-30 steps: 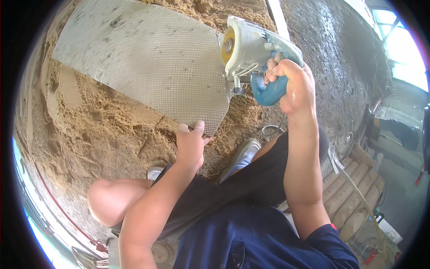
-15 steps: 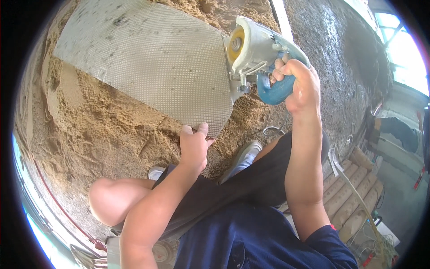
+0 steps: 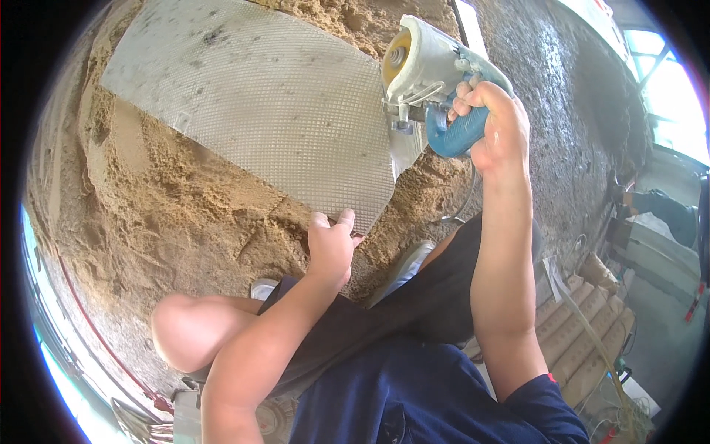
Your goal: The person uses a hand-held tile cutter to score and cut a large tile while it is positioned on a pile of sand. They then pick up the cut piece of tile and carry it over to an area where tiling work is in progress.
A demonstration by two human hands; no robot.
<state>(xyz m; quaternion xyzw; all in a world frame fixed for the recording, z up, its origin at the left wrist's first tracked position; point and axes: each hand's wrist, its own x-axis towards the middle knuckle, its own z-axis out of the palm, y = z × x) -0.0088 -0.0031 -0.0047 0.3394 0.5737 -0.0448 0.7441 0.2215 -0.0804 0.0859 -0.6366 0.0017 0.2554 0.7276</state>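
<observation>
A large tile (image 3: 274, 111) lies with its grey, grid-patterned face up on rough sand. My left hand (image 3: 333, 243) grips its near corner, thumb and fingers closed over the edge. My right hand (image 3: 494, 122) is wrapped around the blue handle of a hand-held tile cutter (image 3: 429, 66). The cutter's pale guard and yellow hub are just off the tile's right end. Under the cutter, a narrow pale strip (image 3: 408, 152) sits beside the tile's right edge. The blade's cutting edge is hidden by the guard.
Loose sand (image 3: 185, 192) surrounds the tile, with a wet dark floor (image 3: 558, 111) to the right. A cord (image 3: 467, 200) hangs below the cutter. My shoe (image 3: 405, 270) is close to the sand. Stacked tan rolls (image 3: 592, 333) lie at lower right, and another person's leg (image 3: 665, 214) shows at far right.
The cutter has lifted slightly up and away from the tile's right edge, uncovering the pale strip. The tile and my left hand appear a little further right and lower in view.
</observation>
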